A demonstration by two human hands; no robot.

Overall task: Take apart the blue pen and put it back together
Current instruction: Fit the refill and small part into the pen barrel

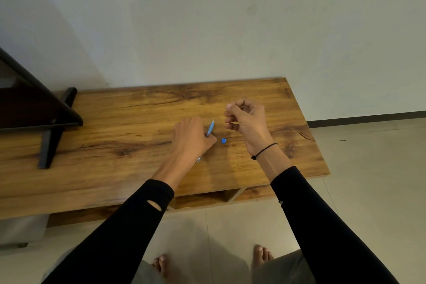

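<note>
Table (pixel 119 145): low, wood-grain top, set against a pale wall.
Left hand (pixel 191 138): low over the table centre, back up, fingers curled; grip closed on the pen.
Pen (pixel 210 128): blue barrel held at a slant, upper end rising past the thumb, a clear tip showing below the wrist.
Blue piece (pixel 223 141): small, lying loose on the table just right of the left hand, between the two hands.
Right hand (pixel 244 117): raised above the table, apart from the pen; fingertips pinched together. Whether the pinch holds anything cannot be told.
Right wrist: thin black band (pixel 265 150).
Sleeves: black, both arms.
</note>
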